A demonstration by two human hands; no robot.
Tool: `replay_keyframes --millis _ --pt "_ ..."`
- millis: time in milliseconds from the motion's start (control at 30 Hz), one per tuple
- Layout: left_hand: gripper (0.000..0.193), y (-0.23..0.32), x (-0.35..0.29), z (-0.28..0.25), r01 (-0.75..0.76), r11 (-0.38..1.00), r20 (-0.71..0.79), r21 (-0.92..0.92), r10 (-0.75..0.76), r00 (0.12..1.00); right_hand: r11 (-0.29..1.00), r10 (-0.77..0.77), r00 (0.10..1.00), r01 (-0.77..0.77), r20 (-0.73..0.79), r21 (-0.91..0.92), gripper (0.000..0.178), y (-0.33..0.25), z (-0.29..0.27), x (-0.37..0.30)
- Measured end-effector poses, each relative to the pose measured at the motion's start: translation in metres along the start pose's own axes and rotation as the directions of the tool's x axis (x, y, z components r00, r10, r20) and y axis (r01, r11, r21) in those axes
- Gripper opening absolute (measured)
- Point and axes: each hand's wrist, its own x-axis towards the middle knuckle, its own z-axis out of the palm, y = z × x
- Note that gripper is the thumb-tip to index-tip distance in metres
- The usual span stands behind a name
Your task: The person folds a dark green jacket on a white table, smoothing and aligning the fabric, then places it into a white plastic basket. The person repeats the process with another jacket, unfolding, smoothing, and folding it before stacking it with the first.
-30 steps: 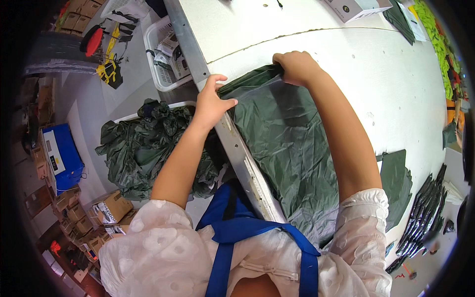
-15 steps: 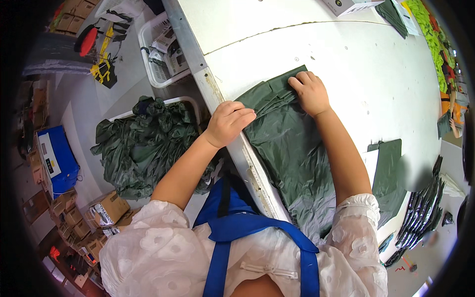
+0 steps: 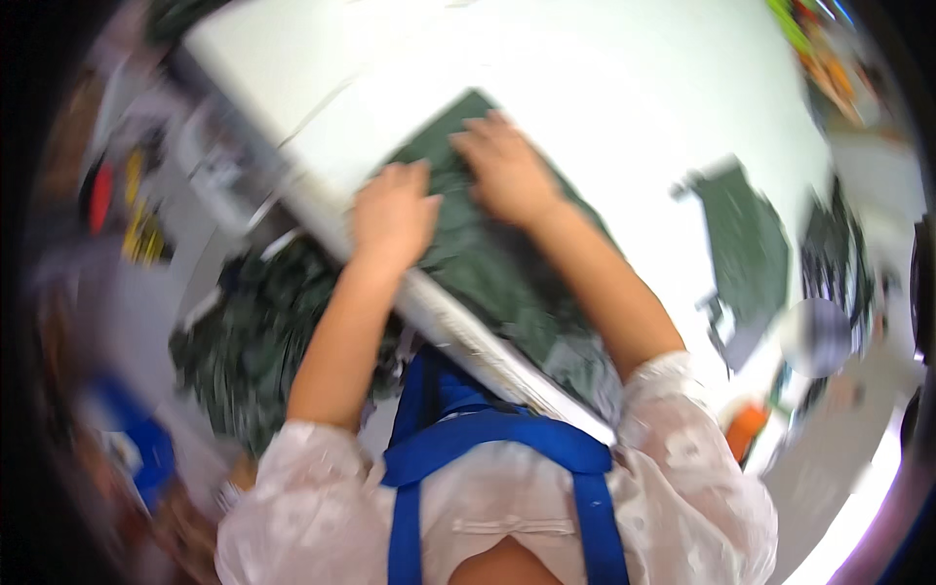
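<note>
A dark green sheet of thin, crinkly fabric (image 3: 517,283) lies along the near left edge of the white table, its far edge straight and smooth. My left hand (image 3: 392,216) rests at its left border by the table edge, fingers stretched forward and thumb apart. Farther right, my right hand (image 3: 509,174) lies on the upper part of the sheet with fingers extended and somewhat spread. Motion blurs both hands, and the fabric beneath them is hidden.
Below the table's left edge sits a heap of crumpled dark green fabric (image 3: 263,341). Another flat green piece (image 3: 746,244) lies on the right of the white table (image 3: 624,107). Black folded items (image 3: 834,258) are beyond it, with an orange object (image 3: 746,429) lower right.
The whole view has turned and blurred. My fingers, earlier bent at the sheet's far edge, now lie stretched on it. Both hands appear farther left in the picture.
</note>
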Motion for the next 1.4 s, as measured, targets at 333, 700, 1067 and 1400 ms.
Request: replay_keyframes --millis 333,700,1067,1400 --pt "0.047 -0.023 -0.030 0.067 -0.067 0.906 -0.243 0.418 0.182 0.953 0.616 0.738 0.524 -0.781 -0.424 0.106 0.041 0.065 -0.137 -0.322" --pt "0.044 -0.056 -0.025 0.077 -0.115 0.833 -0.137 0.542 0.222 0.965 -0.527 0.521 -0.647 -0.757 -0.557 0.387 0.038 0.045 -0.189 -0.834" --pt "0.050 -0.119 0.022 0.075 0.009 0.840 0.059 0.543 -0.048 0.997 -0.373 0.927 -0.356 -0.904 -0.116 -0.210 0.044 0.129 -0.227 -0.978" --pt "0.051 -0.138 0.016 0.096 0.092 0.893 -0.015 0.440 -0.094 0.995 -0.184 0.977 -0.126 -0.908 -0.174 -0.376 0.019 0.131 -0.237 -0.979"
